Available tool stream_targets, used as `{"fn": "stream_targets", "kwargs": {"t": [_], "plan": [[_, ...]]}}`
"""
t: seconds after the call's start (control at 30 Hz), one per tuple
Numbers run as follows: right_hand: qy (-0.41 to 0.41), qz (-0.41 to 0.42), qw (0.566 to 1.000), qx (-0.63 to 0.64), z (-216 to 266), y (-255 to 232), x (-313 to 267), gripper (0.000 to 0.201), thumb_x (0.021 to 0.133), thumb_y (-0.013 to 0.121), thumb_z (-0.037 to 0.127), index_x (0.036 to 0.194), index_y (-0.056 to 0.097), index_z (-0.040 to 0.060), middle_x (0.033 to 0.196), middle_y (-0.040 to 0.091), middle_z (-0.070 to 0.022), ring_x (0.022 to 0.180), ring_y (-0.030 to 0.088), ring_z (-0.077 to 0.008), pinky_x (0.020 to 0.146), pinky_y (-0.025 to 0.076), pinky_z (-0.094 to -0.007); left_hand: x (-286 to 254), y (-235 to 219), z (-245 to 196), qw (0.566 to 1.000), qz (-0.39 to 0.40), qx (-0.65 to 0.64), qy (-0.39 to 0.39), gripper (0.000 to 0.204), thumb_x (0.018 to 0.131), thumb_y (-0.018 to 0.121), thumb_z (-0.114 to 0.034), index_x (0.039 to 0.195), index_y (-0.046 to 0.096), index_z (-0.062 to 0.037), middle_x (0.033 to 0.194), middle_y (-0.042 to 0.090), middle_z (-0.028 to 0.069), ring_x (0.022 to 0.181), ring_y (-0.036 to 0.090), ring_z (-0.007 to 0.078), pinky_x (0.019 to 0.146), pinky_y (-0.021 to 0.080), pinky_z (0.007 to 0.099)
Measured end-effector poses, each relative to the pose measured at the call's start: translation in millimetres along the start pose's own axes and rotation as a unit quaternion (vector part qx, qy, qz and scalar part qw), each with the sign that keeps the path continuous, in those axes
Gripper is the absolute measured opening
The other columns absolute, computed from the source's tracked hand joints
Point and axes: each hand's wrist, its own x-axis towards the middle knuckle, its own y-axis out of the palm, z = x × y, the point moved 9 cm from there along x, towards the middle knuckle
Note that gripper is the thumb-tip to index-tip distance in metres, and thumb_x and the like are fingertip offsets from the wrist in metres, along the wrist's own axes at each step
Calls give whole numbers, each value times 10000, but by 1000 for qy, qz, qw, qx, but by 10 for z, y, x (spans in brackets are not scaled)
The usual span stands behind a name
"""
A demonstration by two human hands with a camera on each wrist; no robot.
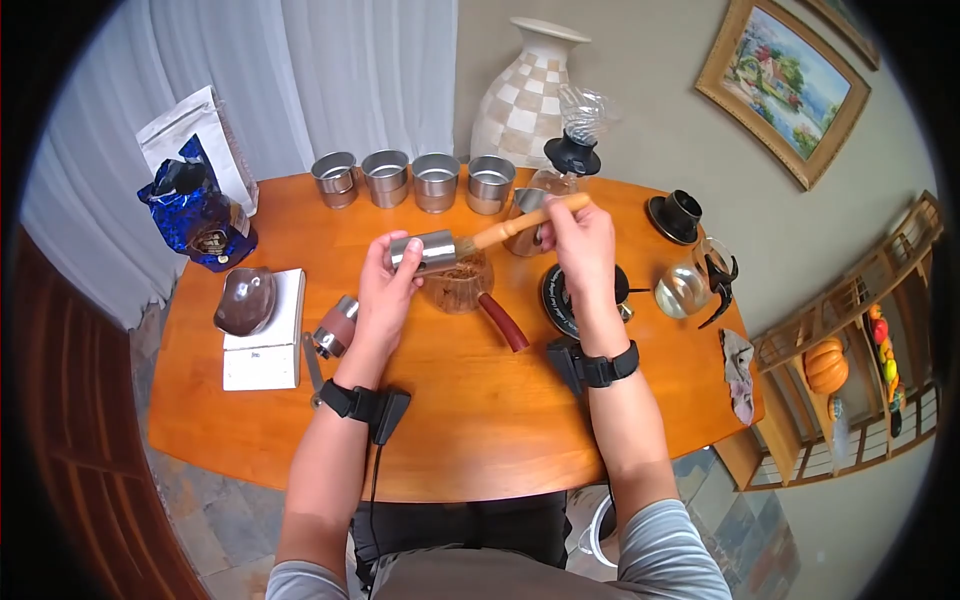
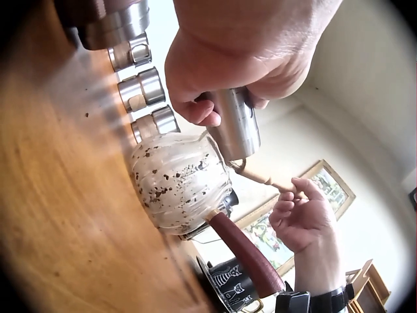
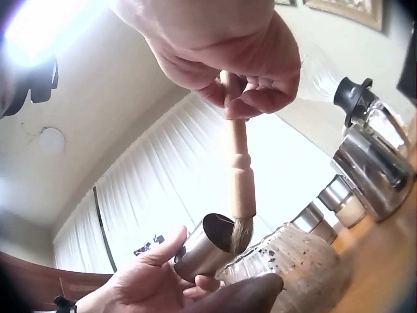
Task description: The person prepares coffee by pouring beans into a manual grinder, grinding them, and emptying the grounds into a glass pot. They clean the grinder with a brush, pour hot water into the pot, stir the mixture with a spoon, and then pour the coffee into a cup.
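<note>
Tilted over the glass pot, a steel cylindrical cup is held between the thumb and fingers of my left hand. My right hand grips the wooden handle of a brush. In the right wrist view the bristles reach into the cup's open mouth. Just below stands the glass pot, with a red-brown side handle. Brown grounds lie inside it, and dark flecks cling to its wall.
Several steel cups line the back edge beside a glass brewer with a black collar. At left are a brown dish on a white scale, a hand grinder and bags. A glass server and cloth lie right.
</note>
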Motion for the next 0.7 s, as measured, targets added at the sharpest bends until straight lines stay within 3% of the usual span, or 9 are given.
{"fn": "stream_targets", "kwargs": {"t": [0.07,0.13,0.27,0.4,0.5,0.6,0.7], "plan": [[-18,-25,999,-28,8,-67,22,231,902,626,197,787,619,-3,594,577,-19,499,514,-83,485,412,-240,3,5,-3,1000,-1,1,-3,376,968,603,-308,1207,479,-46,891,539,25,671,476,73,567,392,202],[40,4,994,103,-160,-11,59,229,902,626,198,787,621,0,595,578,-22,501,515,-78,479,408,-238,2,14,11,999,15,-33,-15,366,975,589,-306,1207,479,-45,896,542,32,670,481,82,568,395,206],[51,49,993,97,-203,124,16,218,900,624,198,802,630,3,598,582,-23,504,519,-75,475,400,-231,-4,64,27,990,47,-131,-39,344,994,552,-305,1205,480,-43,910,549,49,670,488,104,574,401,219],[7,-26,998,58,-34,-27,8,201,898,622,191,801,631,15,589,570,-11,501,511,-82,486,400,-227,5,31,27,992,43,-113,-29,342,998,541,-308,1203,481,-40,921,554,52,675,486,106,578,401,222],[61,36,986,148,-181,97,-2,192,906,619,181,811,633,14,600,573,-13,497,503,-83,482,405,-232,-10,89,-6,991,56,-118,-24,341,998,540,-308,1199,484,-38,923,562,57,674,485,108,576,400,222],[97,120,976,153,-309,390,-89,229,920,622,200,820,639,-5,615,602,-35,519,545,-96,500,427,-227,-25,108,-22,988,64,-137,-32,331,994,551,-298,1192,487,-40,915,572,59,667,496,112,577,406,222],[100,133,975,150,-330,448,-112,238,918,626,204,823,638,-13,625,615,-42,525,557,-98,508,432,-223,-37,73,-33,988,50,-142,-34,319,986,567,-286,1183,489,-46,902,579,57,660,507,114,574,414,225]]}}
